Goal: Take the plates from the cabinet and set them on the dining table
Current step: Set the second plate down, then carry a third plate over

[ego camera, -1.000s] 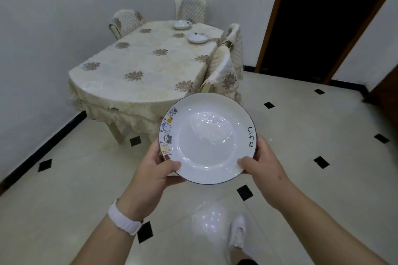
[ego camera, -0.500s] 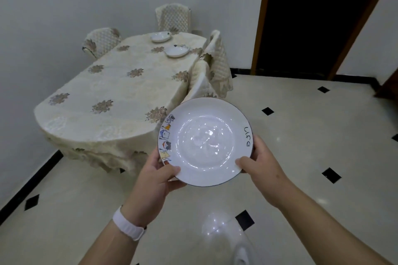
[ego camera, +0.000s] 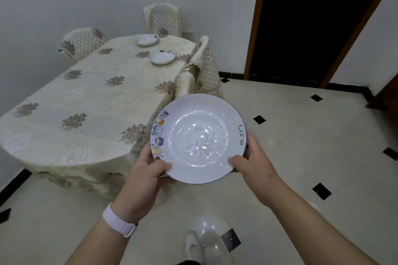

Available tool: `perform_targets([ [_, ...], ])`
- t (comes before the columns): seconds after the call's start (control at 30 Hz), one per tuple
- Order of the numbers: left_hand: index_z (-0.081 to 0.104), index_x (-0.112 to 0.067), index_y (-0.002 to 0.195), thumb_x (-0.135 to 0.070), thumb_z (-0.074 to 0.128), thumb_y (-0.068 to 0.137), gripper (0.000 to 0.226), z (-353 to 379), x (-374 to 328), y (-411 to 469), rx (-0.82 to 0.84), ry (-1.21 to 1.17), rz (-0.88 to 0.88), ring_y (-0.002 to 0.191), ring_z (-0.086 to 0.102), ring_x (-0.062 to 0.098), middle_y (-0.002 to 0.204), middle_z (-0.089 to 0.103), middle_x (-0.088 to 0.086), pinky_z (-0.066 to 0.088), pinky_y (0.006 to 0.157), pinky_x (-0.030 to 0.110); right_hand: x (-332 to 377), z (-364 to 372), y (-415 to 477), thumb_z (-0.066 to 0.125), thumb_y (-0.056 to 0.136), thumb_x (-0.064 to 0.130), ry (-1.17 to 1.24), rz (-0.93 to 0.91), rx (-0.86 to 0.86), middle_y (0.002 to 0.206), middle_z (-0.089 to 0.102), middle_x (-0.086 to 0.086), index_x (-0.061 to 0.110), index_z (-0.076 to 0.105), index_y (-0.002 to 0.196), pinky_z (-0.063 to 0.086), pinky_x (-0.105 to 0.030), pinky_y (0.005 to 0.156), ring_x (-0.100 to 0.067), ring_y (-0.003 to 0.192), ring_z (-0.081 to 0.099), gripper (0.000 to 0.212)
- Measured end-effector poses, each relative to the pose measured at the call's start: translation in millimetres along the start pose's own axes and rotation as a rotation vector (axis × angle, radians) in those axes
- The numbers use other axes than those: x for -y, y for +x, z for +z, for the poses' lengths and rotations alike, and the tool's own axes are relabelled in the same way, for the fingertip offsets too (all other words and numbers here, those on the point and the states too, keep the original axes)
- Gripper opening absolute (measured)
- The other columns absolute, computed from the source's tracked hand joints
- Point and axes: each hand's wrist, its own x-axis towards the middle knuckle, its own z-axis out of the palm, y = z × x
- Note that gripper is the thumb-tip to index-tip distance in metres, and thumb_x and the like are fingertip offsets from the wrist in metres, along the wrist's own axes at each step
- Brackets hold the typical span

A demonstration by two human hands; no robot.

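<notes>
Plate in hand [ego camera: 198,140]: white, shallow, thin dark rim. A strip of small cartoon figures is printed along its left rim, and the word "Life" is written on its right rim. It is held in the air just off the near right edge of the dining table [ego camera: 86,101], not yet set on the table. Its face is tilted slightly toward the camera.

Left hand [ego camera: 146,174]: the near-left rim of the plate is gripped, with the thumb laid over the top and the fingers curled beneath. A white wristband [ego camera: 118,222] is worn on this wrist.

Right hand [ego camera: 254,163]: the near-right rim is gripped likewise, thumb on top and fingers wrapped behind the edge just under the lettering.

Dining table: rounded at the near end and covered by a cream cloth with brown floral motifs, which hangs down the sides.

Two further plates are noted at the far end of the table. The far plate [ego camera: 147,40] lies close to the far edge, and the nearer plate [ego camera: 163,57] lies beside the right edge. They are apart, not touching.

Covered chairs are seen round the table:
- the far chair [ego camera: 162,18] beyond the far end
- the left chair [ego camera: 83,44] at the far left side
- the right chair [ego camera: 206,64] along the right side
- a second covered back [ego camera: 185,84] just nearer along the right side

Right of the table a dark doorway [ego camera: 312,21] is seen, with a pale tiled floor [ego camera: 301,135] set with small black diamonds.
</notes>
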Motion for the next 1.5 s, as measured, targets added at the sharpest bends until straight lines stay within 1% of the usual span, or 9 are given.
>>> perform_targets([
  [0.07, 0.056, -0.023, 0.127, 0.015, 0.042, 0.084, 0.059, -1.8, -0.8, 17.9, -0.018, -0.003, -0.015, 0.084, 0.066, 0.024, 0.105, 0.071, 0.005, 0.054, 0.057, 0.031, -0.9, 0.3, 19.0, 0.053, 0.071, 0.009, -0.011, 0.003, 0.001, 0.106, 0.07, 0.012, 0.032, 0.051, 0.122, 0.058, -0.029, 0.074, -0.008, 0.095, 0.066, 0.056],
  [0.2, 0.056, -0.022, 0.128, 0.016, 0.042, 0.084, 0.06, -9.7, -0.9, 63.3, -0.012, -0.017, -0.037, 0.089, 0.067, 0.023, 0.112, 0.071, 0.009, 0.056, 0.067, 0.036, -4.2, 2.5, 61.2, 0.054, 0.071, 0.007, -0.02, 0.03, -0.008, 0.107, 0.07, 0.01, 0.027, 0.049, 0.127, 0.057, -0.026, 0.071, -0.008, 0.095, 0.066, 0.06],
  [0.37, 0.056, -0.019, 0.128, 0.017, 0.042, 0.084, 0.059, -18.7, -7.5, 138.1, 0.005, -0.073, -0.057, 0.074, 0.067, 0.018, 0.105, 0.072, 0.01, 0.053, 0.051, 0.027, -4.4, 8.8, 131.4, 0.056, 0.07, 0.009, -0.063, 0.072, -0.027, 0.11, 0.069, 0.009, 0.035, 0.051, 0.123, 0.059, -0.04, 0.08, -0.017, 0.103, 0.066, 0.059],
  [0.63, 0.057, -0.027, 0.127, 0.017, 0.042, 0.085, 0.063, -67.5, -43.4, 253.1, -0.015, -0.125, -0.062, 0.095, 0.068, 0.027, 0.117, 0.069, 0.009, 0.057, 0.065, 0.037, 16.3, 50.6, 261.7, 0.058, 0.08, -0.001, -0.139, 0.083, -0.023, 0.103, 0.07, 0.015, 0.035, 0.051, 0.12, 0.058, -0.043, 0.078, -0.015, 0.098, 0.067, 0.055],
  [0.8, 0.055, -0.025, 0.129, 0.018, 0.041, 0.084, 0.063, -96.5, -63.9, 292.5, -0.073, -0.137, -0.012, 0.084, 0.071, 0.021, 0.108, 0.072, 0.006, 0.06, 0.065, 0.037, 19.8, 82.1, 317.5, 0.059, 0.079, -0.001, -0.144, 0.118, -0.007, 0.111, 0.068, 0.003, 0.032, 0.049, 0.128, 0.057, -0.047, 0.086, -0.023, 0.104, 0.065, 0.06],
  [0.93, 0.054, -0.022, 0.129, 0.019, 0.041, 0.084, 0.063, -126.8, -68.6, 303.5, -0.166, -0.222, -0.007, 0.086, 0.07, 0.021, 0.113, 0.07, 0.01, 0.058, 0.063, 0.032, 24.4, 112.9, 355.0, 0.061, 0.073, 0.003, -0.159, 0.111, 0.092, 0.114, 0.067, 0.002, 0.03, 0.048, 0.127, 0.059, -0.044, 0.083, -0.02, 0.104, 0.066, 0.062],
  [1.13, 0.053, -0.028, 0.131, 0.015, 0.043, 0.087, 0.062, -170.1, -67.3, 310.1, -0.333, -0.201, 0.021, 0.093, 0.068, 0.024, 0.114, 0.071, 0.003, 0.053, 0.083, 0.053, 19.8, 159.8, 399.3, 0.054, 0.084, -0.011, -0.206, 0.081, 0.259, 0.108, 0.067, 0.007, 0.039, 0.05, 0.114, 0.06, -0.033, 0.079, -0.01, 0.096, 0.066, 0.059],
  [1.33, 0.054, -0.031, 0.13, 0.015, 0.042, 0.087, 0.064, -189.8, -59.6, 321.6, -0.452, -0.2, 0.028, 0.096, 0.068, 0.024, 0.115, 0.071, 0.001, 0.057, 0.08, 0.045, 2.4, 184.9, 442.7, 0.059, 0.081, -0.005, -0.255, 0.128, 0.396, 0.108, 0.068, 0.006, 0.04, 0.051, 0.117, 0.058, -0.047, 0.085, -0.019, 0.101, 0.065, 0.059],
  [1.5, 0.054, -0.032, 0.129, 0.015, 0.042, 0.087, 0.064, -191.7, -47.7, 346.7, -0.587, -0.238, -0.004, 0.095, 0.067, 0.028, 0.114, 0.071, 0.004, 0.052, 0.086, 0.055, -9.2, 194.7, 493.6, 0.055, 0.084, -0.012, -0.298, 0.178, 0.542, 0.102, 0.071, 0.01, 0.038, 0.052, 0.119, 0.058, -0.029, 0.076, -0.009, 0.094, 0.067, 0.061],
])
